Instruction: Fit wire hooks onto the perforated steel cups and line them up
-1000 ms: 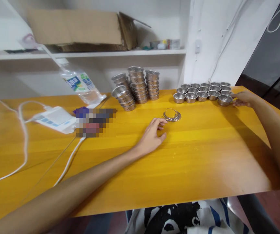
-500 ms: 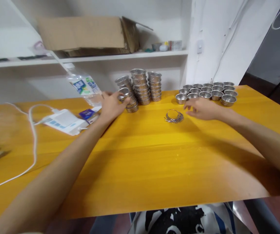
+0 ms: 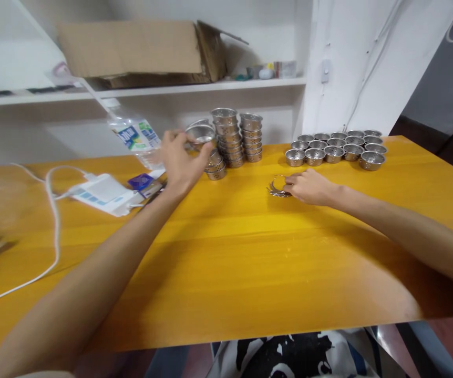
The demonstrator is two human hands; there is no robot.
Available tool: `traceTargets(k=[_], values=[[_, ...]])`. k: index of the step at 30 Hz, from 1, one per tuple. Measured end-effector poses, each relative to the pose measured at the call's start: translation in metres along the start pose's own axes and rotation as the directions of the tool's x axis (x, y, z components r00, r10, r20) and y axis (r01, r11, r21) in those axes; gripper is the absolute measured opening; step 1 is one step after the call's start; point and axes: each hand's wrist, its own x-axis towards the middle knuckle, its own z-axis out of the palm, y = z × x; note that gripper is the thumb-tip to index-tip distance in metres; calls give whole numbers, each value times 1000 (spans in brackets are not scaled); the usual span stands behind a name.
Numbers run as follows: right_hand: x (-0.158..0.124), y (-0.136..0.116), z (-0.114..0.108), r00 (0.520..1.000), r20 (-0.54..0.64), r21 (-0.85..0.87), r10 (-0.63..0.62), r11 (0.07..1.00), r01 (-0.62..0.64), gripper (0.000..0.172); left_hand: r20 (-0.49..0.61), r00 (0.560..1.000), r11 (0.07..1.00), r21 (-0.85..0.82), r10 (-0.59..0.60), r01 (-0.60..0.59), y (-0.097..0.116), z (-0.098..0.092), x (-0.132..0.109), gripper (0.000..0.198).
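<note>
With thumb and fingers, my left hand (image 3: 181,163) grips the rim of a small perforated metal cup (image 3: 202,133), tilted above the front part of a short stack of cups (image 3: 216,170). Two taller stacks of the same cups (image 3: 227,128) (image 3: 251,137) stand just right of it. My right hand (image 3: 309,187) is closed at the right side of a loose bundle of thin wire rings (image 3: 277,192) lying on the table. Its fingertips cover part of the bundle, so how many wires they pinch is hidden.
Several single cups (image 3: 334,153) stand in rows at the table's back right. To the left are a plastic bottle (image 3: 134,136), a white device (image 3: 102,195) with a cable (image 3: 55,220) and a blue packet (image 3: 140,181). A cardboard box (image 3: 132,50) sits on the shelf behind.
My left hand has lifted a metal cup up from the leaning stack. My right hand has moved left and down onto the wire rings, its fingers closing there.
</note>
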Motion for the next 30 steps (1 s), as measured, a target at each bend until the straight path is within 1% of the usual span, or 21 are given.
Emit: traceTargets(k=[1, 2, 4, 6, 8, 9, 11, 13, 14, 16, 18, 20, 23, 25, 27, 29, 30], values=[[-1, 1, -1, 1000, -11, 10, 11, 1000, -11, 29, -34, 999, 999, -39, -6, 5, 11, 0, -8, 33], [-3, 2, -2, 1000, -21, 19, 23, 1000, -23, 28, -14, 1000, 996, -86, 10, -11, 23, 2, -19, 32], [-5, 6, -4, 998, -37, 39, 47, 998, -45, 27, 89, 993, 981, -185, 76, -59, 48, 6, -46, 29], [-6, 9, -6, 996, -52, 77, 75, 995, -70, 27, 188, 973, 954, -289, 132, -74, 70, 11, -76, 28], [-6, 12, -7, 993, -58, 127, 100, 988, -92, 27, 296, 937, 918, -393, 187, -59, 85, 15, -102, 26], [-7, 14, -7, 991, -64, 154, 115, 983, -104, 26, 351, 909, 899, -435, 224, -53, 90, 16, -112, 26], [-7, 16, -6, 985, -88, 205, 148, 970, -128, 24, 444, 840, 864, -501, 311, -55, 96, 16, -124, 26], [-7, 18, -6, 972, -126, 264, 199, 951, -161, 23, 490, 785, 835, -546, 378, -61, 100, 15, -128, 25], [-7, 18, -7, 961, -144, 301, 235, 936, -183, 21, 500, 768, 823, -565, 400, -61, 101, 14, -127, 25], [-7, 20, -8, 938, -165, 388, 304, 894, -222, 19, 515, 742, 802, -595, 428, -50, 101, 12, -125, 24], [-7, 21, -9, 921, -181, 464, 346, 856, -230, 17, 530, 721, 789, -613, 446, -37, 100, 12, -124, 25], [-7, 21, -11, 914, -200, 492, 354, 843, -218, 16, 544, 708, 788, -615, 451, -29, 99, 13, -123, 26], [-7, 19, -12, 901, -219, 455, 375, 856, -246, 17, 557, 699, 788, -616, 448, -14, 98, 14, -124, 29], [-7, 18, -13, 889, -220, 439, 401, 855, -277, 18, 572, 695, 775, -631, 436, 33, 97, 15, -125, 32], [-7, 17, -18, 885, -218, 465, 412, 841, -277, 17, 595, 694, 755, -646, 406, 112, 96, 16, -126, 36], [-9, 14, -27, 903, -203, 514, 377, 826, -229, 15, 615, 694, 734, -653, 373, 185, 95, 17, -127, 43], [-11, 11, -33, 925, -186, 534, 331, 824, -188, 15, 622, 694, 727, -655, 362, 208, 94, 18, -127, 47]])
